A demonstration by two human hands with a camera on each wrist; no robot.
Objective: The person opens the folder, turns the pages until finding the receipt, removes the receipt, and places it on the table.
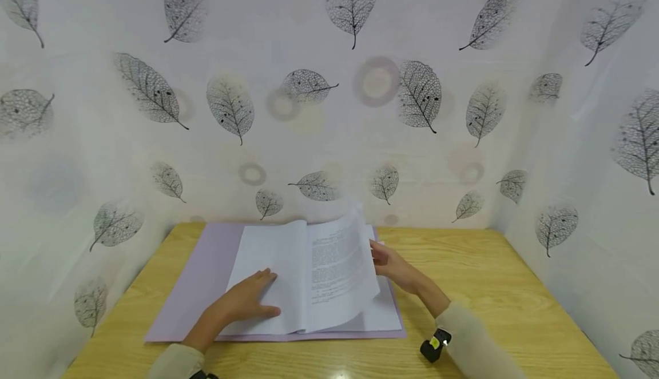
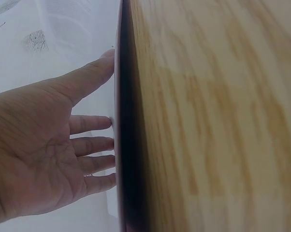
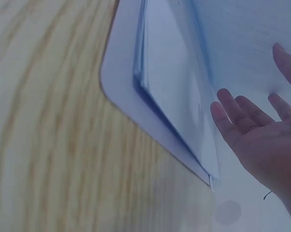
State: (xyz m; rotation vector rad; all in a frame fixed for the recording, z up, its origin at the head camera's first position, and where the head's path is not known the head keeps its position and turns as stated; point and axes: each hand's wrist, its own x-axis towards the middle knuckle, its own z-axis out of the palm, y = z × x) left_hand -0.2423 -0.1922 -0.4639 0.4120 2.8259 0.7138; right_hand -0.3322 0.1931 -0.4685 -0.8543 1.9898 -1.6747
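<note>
- One printed sheet [image 1: 337,270], just below the centre of the head view, stands lifted and bowed, its right edge raised off the paper beneath and its lines of dark text showing through, too small to read.
- Under its raised edge lies a stack of white paper [image 1: 386,313], which shows at the lower centre; to the left of the fold is a blank-looking white page [image 1: 273,253], lying flat.
- Both halves of the paper rest on a pale purple folder [image 1: 206,276], spread out in the lower centre and left, with its border showing along the left and bottom.
- The right hand [image 1: 393,264] is at the sheet's right edge, right of centre, its fingertips partly hidden behind it; the right wrist view shows the fingers loosely extended and the thumb well apart from them.
- The left hand [image 1: 247,299] rests on the blank-looking page at lower left, fingers straight, thumb spread toward the fold.
- Pale sleeves [image 1: 479,339] cover both forearms; a black device [image 1: 435,346] sits at the right wrist, lower right.
- Beneath everything is a wood-grain table [image 1: 489,287], filling the lower part of the frame.
- Whitish cloth [image 1: 309,19] printed with dark leaf skeletons and faint rings fills the upper part and both sides.
</note>
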